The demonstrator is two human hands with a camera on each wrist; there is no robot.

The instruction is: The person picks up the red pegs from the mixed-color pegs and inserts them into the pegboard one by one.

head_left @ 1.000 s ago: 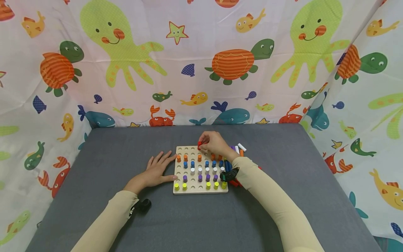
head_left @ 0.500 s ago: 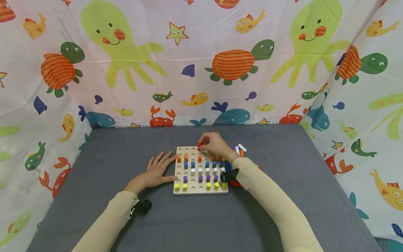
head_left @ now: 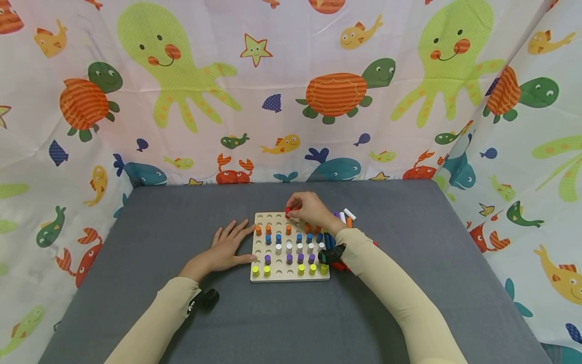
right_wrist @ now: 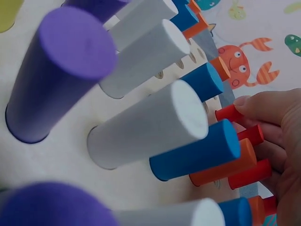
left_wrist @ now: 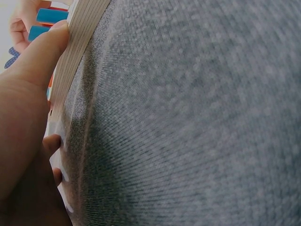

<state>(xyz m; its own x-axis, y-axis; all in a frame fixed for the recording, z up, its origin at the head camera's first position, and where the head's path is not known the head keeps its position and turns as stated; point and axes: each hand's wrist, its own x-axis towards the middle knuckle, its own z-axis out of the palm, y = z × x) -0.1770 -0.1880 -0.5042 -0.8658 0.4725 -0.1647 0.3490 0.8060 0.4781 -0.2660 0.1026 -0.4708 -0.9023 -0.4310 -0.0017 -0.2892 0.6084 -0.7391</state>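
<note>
A wooden pegboard lies on the table with rows of coloured pegs standing in its holes. At its back row, my right hand pinches a red peg between thumb and fingers; whether the peg's lower end sits fully in a hole is hard to tell. Other red pegs stand beneath that hand in the right wrist view. My left hand lies with fingers spread along the board's left side, its thumb touching the edge. Blue pegs show beyond the thumb.
To the board's right, loose pegs lie on the grey cloth, among them a white peg and an orange peg. My right forearm partly covers this pile. A curtain printed with sea animals hangs behind the table.
</note>
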